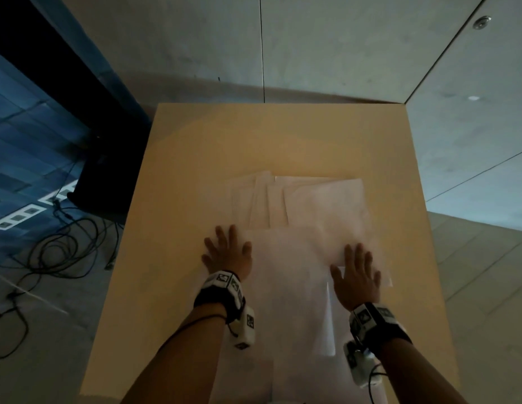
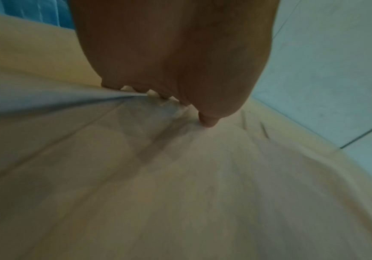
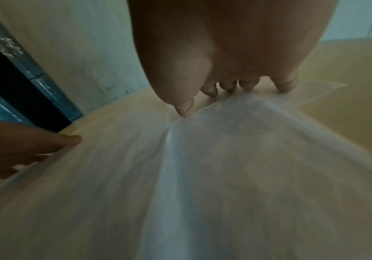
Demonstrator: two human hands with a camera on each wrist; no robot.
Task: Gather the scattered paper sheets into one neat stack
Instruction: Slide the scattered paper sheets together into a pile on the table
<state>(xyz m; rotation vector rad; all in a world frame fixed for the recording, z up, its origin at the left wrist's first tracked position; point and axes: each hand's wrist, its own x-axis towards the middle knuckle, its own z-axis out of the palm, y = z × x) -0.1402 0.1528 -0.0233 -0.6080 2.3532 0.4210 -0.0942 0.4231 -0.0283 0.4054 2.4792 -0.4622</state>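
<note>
Several white paper sheets lie overlapping at skewed angles in the middle of a tan table. A larger sheet lies nearer me, between my hands. My left hand lies flat with fingers spread at that sheet's left edge, partly on bare table. My right hand presses flat with straight fingers on an overlapping sheet at the right. In the left wrist view the left hand touches blurred paper. In the right wrist view the right hand rests on a pale sheet.
The table's far edge and side edges are all in view, with bare tabletop behind the sheets. Grey floor surrounds the table. Black cables and a dark stand lie on the floor at the left.
</note>
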